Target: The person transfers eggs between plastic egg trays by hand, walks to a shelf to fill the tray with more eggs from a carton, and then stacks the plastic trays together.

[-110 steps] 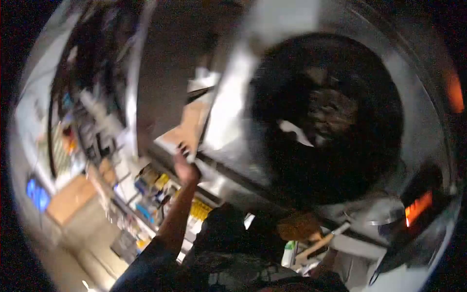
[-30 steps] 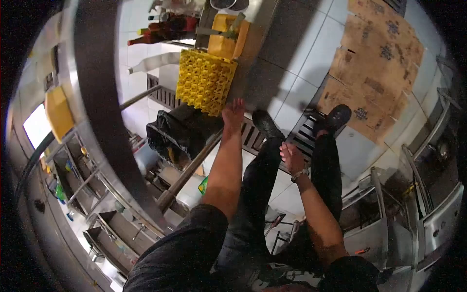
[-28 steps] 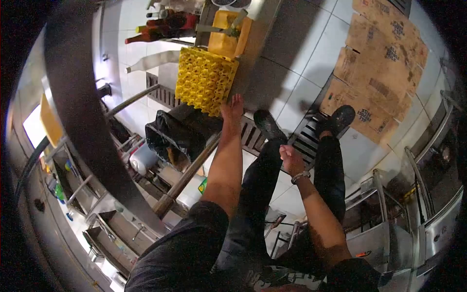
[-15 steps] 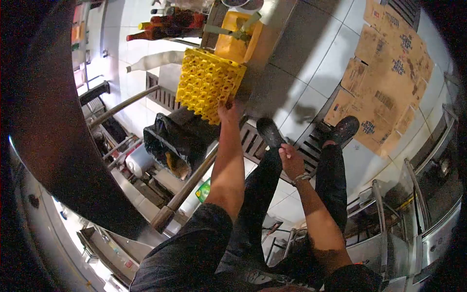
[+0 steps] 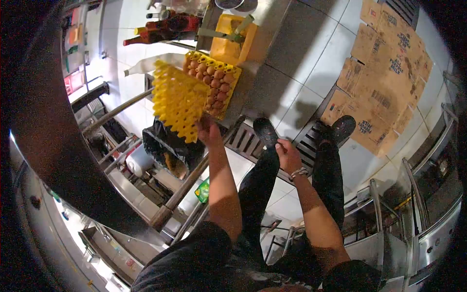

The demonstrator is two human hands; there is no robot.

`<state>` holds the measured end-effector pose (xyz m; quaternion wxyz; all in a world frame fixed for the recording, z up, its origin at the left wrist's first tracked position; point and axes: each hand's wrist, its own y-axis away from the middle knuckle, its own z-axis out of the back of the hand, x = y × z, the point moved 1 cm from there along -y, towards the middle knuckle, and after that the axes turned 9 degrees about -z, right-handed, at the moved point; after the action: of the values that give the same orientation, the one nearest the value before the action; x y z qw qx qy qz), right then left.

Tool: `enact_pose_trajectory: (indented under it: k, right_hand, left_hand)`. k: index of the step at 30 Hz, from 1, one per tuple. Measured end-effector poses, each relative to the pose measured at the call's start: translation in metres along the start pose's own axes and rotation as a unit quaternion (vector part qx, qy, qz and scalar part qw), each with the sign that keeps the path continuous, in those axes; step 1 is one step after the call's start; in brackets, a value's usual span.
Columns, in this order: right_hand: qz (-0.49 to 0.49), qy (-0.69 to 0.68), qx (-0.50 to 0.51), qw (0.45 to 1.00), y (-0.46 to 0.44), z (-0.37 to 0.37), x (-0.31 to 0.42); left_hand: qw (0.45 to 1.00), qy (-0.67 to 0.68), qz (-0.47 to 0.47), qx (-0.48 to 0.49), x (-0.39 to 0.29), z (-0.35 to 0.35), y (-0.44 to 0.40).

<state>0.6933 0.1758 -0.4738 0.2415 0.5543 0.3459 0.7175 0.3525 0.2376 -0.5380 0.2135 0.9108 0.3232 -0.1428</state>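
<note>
My left hand [image 5: 210, 132] grips the lower edge of an empty yellow egg tray [image 5: 179, 100], which is tilted and slightly blurred. Partly behind it lies a second yellow egg tray [image 5: 232, 88] full of brown eggs [image 5: 224, 87]. The lifted tray covers some of those eggs. My right hand [image 5: 289, 156], with a bracelet on the wrist, hangs over my legs. Its fingers are curled closed, and nothing shows in them.
Beyond the egg trays stand a yellow container [image 5: 226, 41] and several bottles [image 5: 168, 29]. A black plastic bag [image 5: 170, 146] sits left of my left arm, near a metal rail [image 5: 187, 187]. Flattened cardboard [image 5: 382, 82] lies on the tiled floor at the right.
My left hand has moved the empty tray left and toward me, off the tray below. Brown eggs are now uncovered. My right hand stays nearly in place.
</note>
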Motion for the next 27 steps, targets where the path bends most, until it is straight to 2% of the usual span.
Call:
enact_pose_trajectory:
  k: [1,2,4,5,7,8,9,11,12,13,14,15,16,17,18,19,21,22,25,26,27]
  right_hand:
    - [-0.001,-0.030,-0.019,0.999,-0.001,0.003,0.005]
    - [0.000,-0.031,-0.019,0.999,-0.008,0.006,0.002]
    - [0.149,0.090,-0.118,0.978,-0.026,0.019,-0.012]
    - [0.149,0.090,-0.120,0.977,-0.033,0.028,-0.016]
    - [0.054,-0.075,-0.074,0.993,-0.037,0.046,-0.007]
    - [0.027,-0.180,-0.070,0.981,-0.035,0.056,0.008]
    - [0.027,-0.180,-0.069,0.981,-0.034,0.069,0.023]
    - [-0.101,-0.328,-0.032,0.939,-0.035,0.084,0.033]
    - [-0.103,-0.328,-0.031,0.939,-0.040,0.082,0.013]
    - [0.064,-0.095,-0.201,0.973,-0.048,0.080,-0.019]
    - [0.151,0.029,-0.265,0.952,-0.048,0.081,-0.025]
    - [0.223,0.150,-0.348,0.898,-0.046,0.083,-0.021]
    - [0.046,0.005,-0.277,0.960,-0.045,0.090,-0.023]
    - [-0.134,-0.141,-0.188,0.963,-0.042,0.098,-0.010]
    - [-0.218,-0.076,-0.205,0.951,-0.036,0.108,0.017]
    - [-0.218,-0.076,-0.205,0.951,-0.041,0.102,-0.002]
    - [-0.084,-0.170,-0.261,0.946,-0.051,0.085,-0.055]
    - [-0.085,-0.171,-0.261,0.946,-0.051,0.085,-0.054]
    - [-0.161,-0.130,-0.231,0.951,-0.051,0.079,-0.047]
    - [-0.145,-0.168,-0.234,0.947,-0.052,0.071,-0.046]
    - [-0.133,-0.204,-0.237,0.940,-0.049,0.063,-0.040]
  left_hand:
    - [0.996,0.061,-0.059,-0.041,-0.002,-0.001,0.010]
    - [0.996,0.061,-0.059,-0.040,-0.005,-0.002,0.023]
    - [0.967,-0.225,-0.081,-0.092,-0.010,-0.002,0.062]
    - [0.967,-0.224,-0.079,-0.092,-0.004,-0.012,0.080]
    - [0.990,-0.106,0.052,-0.079,0.016,-0.040,0.119]
    - [0.981,-0.157,0.067,-0.097,0.014,-0.031,0.133]
    - [0.966,-0.227,0.094,-0.076,0.017,-0.026,0.143]
    - [0.920,-0.365,0.143,-0.024,0.022,-0.018,0.163]
    - [0.907,-0.377,0.177,-0.063,0.028,-0.021,0.165]
    - [0.892,-0.387,0.211,-0.102,0.036,-0.023,0.167]
    - [0.873,-0.424,0.209,-0.118,0.038,-0.016,0.171]
    - [0.851,-0.419,0.285,-0.137,0.040,-0.008,0.169]
    - [0.851,-0.411,0.302,-0.129,0.039,0.008,0.167]
    - [0.850,-0.402,0.319,-0.122,0.035,0.031,0.166]
    - [0.850,-0.402,0.319,-0.123,0.042,0.030,0.165]
    - [0.838,-0.409,0.336,-0.130,0.052,0.031,0.160]
    - [0.825,-0.417,0.354,-0.141,0.060,0.034,0.150]
    - [0.826,-0.400,0.381,-0.109,0.060,0.039,0.142]
    - [0.804,-0.482,0.320,-0.139,0.078,0.025,0.130]
    - [0.809,-0.478,0.333,-0.074,0.072,0.033,0.120]
    - [0.737,-0.581,0.342,0.041,0.063,0.040,0.112]
